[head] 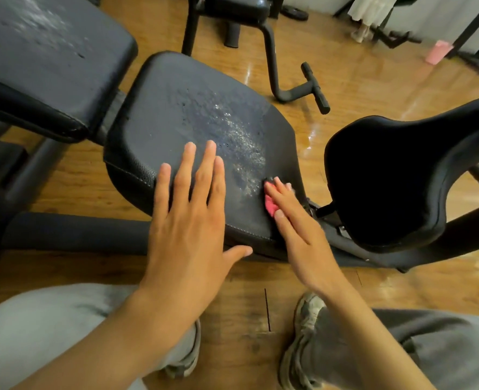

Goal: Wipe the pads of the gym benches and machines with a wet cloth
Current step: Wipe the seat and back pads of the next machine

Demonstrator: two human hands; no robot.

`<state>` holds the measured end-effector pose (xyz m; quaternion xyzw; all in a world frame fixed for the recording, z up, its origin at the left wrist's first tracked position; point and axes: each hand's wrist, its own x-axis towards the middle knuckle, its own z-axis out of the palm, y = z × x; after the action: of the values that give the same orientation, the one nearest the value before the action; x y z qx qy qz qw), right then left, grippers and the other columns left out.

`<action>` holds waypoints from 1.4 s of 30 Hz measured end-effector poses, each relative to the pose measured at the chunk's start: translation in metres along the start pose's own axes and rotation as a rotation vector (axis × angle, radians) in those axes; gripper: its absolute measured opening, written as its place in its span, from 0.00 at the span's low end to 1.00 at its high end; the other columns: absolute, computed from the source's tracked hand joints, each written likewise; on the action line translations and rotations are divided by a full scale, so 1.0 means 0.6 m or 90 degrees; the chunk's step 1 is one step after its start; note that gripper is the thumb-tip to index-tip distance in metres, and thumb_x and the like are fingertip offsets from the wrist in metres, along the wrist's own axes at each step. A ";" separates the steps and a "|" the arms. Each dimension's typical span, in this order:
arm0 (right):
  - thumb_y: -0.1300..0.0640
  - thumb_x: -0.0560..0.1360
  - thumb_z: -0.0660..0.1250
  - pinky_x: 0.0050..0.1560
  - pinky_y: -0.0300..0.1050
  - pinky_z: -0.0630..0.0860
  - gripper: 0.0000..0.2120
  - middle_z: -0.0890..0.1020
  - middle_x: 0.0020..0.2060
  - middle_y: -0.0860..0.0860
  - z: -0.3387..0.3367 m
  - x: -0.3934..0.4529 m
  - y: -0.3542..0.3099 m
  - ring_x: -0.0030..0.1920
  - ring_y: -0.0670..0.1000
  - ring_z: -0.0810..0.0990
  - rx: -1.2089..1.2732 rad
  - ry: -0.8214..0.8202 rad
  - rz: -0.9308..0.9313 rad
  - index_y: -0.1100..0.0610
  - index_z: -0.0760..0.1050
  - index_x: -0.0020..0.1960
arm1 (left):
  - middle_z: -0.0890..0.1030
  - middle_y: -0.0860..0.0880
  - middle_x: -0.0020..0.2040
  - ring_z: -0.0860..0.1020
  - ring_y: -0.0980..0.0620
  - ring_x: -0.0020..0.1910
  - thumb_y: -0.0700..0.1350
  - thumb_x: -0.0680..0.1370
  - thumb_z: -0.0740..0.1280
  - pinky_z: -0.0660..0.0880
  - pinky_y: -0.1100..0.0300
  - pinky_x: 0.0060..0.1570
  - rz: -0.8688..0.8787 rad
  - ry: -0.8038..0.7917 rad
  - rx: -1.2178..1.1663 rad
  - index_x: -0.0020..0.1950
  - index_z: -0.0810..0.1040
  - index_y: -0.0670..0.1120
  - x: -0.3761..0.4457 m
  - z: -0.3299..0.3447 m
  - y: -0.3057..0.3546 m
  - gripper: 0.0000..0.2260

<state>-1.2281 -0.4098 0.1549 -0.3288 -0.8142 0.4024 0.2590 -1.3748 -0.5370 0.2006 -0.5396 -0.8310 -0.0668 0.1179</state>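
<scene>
Midway through wiping the seat pad (193, 130), by the look of things: wet streaks and beads glistening from centre toward 4 o'clock on its black surface, similar dampness on the back pad (44, 52) off at 10 o'clock. Pressing flat on the near edge of the seat pad with the left hand (187, 220), fingers straight and slightly apart, thumb out toward 3 o'clock, apparently steadying the pad. Working the pink cloth (270, 202) at the pad's 4 o'clock corner with the right hand (297, 232), fingers extended and close together, pressing the cloth down rather than gripping it. Next, probably sweeping the cloth back across toward 9 o'clock to cover the drier near-left part, lifting the left hand clear first, then shifting to the curved black pad (395, 175) at 3 o'clock, seemingly not yet wetted. Mostly hidden under the fingers: the cloth, only a pink sliver showing, so size and folding unclear. Cut off by the frame: the far part of the back pad and the right end of the curved pad. Deep in shadow: the curved pad's surface, wet or dry hard to judge.
</scene>
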 end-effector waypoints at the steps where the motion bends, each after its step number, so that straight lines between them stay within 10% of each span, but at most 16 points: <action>1: 0.56 0.86 0.58 0.81 0.48 0.53 0.21 0.63 0.79 0.41 0.006 -0.012 -0.015 0.81 0.43 0.53 -0.029 -0.026 -0.062 0.49 0.66 0.78 | 0.44 0.40 0.84 0.42 0.39 0.83 0.75 0.65 0.69 0.41 0.40 0.80 -0.011 0.004 -0.009 0.84 0.46 0.39 0.001 -0.002 -0.005 0.62; 4: 0.58 0.86 0.58 0.81 0.43 0.52 0.22 0.62 0.80 0.41 0.004 -0.015 -0.034 0.81 0.42 0.53 -0.028 -0.103 -0.154 0.49 0.65 0.79 | 0.46 0.40 0.84 0.44 0.39 0.83 0.75 0.61 0.71 0.42 0.40 0.80 -0.026 0.003 -0.029 0.84 0.50 0.40 0.004 -0.005 -0.016 0.64; 13: 0.52 0.88 0.52 0.80 0.45 0.40 0.25 0.47 0.83 0.50 -0.025 0.320 0.031 0.82 0.50 0.42 -0.130 -0.120 0.075 0.52 0.51 0.83 | 0.50 0.39 0.84 0.47 0.40 0.83 0.76 0.54 0.75 0.41 0.40 0.79 -0.061 -0.021 -0.032 0.83 0.54 0.37 0.016 -0.010 -0.021 0.70; 20: 0.54 0.87 0.55 0.76 0.31 0.41 0.24 0.53 0.80 0.40 0.009 0.162 0.008 0.80 0.38 0.44 -0.069 -0.077 -0.032 0.47 0.57 0.81 | 0.54 0.38 0.83 0.52 0.39 0.83 0.76 0.50 0.76 0.46 0.37 0.79 -0.065 -0.038 -0.039 0.82 0.57 0.35 0.025 -0.009 -0.032 0.72; 29: 0.55 0.88 0.50 0.78 0.45 0.41 0.23 0.52 0.82 0.55 0.001 0.440 0.027 0.82 0.56 0.45 -0.117 -0.010 0.083 0.58 0.56 0.82 | 0.59 0.36 0.82 0.57 0.36 0.81 0.76 0.48 0.75 0.48 0.37 0.78 -0.065 -0.083 -0.030 0.80 0.61 0.35 0.028 -0.013 -0.029 0.71; 36: 0.59 0.86 0.55 0.74 0.30 0.43 0.23 0.58 0.81 0.48 0.057 0.338 -0.021 0.82 0.47 0.49 -0.143 -0.082 -0.147 0.53 0.61 0.81 | 0.62 0.36 0.80 0.61 0.37 0.80 0.76 0.46 0.73 0.49 0.36 0.77 -0.057 -0.081 -0.063 0.80 0.63 0.35 0.033 -0.006 -0.031 0.72; 42: 0.59 0.87 0.52 0.76 0.39 0.45 0.22 0.59 0.81 0.57 0.003 0.459 -0.009 0.82 0.55 0.52 -0.122 -0.026 0.081 0.61 0.59 0.80 | 0.62 0.38 0.81 0.61 0.38 0.80 0.77 0.47 0.73 0.50 0.38 0.77 -0.047 -0.096 -0.076 0.80 0.63 0.36 0.031 -0.010 -0.035 0.71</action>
<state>-1.4100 -0.2084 0.2018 -0.3945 -0.8315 0.3453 0.1836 -1.4002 -0.5307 0.2117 -0.5183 -0.8512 -0.0797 0.0199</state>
